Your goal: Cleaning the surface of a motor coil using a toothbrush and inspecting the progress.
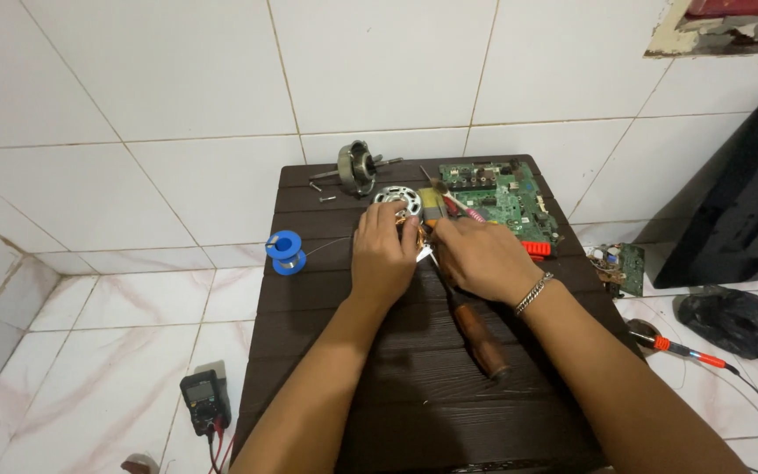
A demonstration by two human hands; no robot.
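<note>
Both hands on round silver motor stator with copper windings: left hand pressing it, right hand grip unclear, fingertips hidden; wooden-handled tool underneath.

Our left hand and right hand cover most of the motor stator, so we cannot tell how the fingers grip it or what the small metal piece between them is. The screwdriver shaft vanishes under our right hand. The brush is half hidden. The black case and multimeter leads run off the frame. Parts on the green circuit board are too small to tell.
</note>
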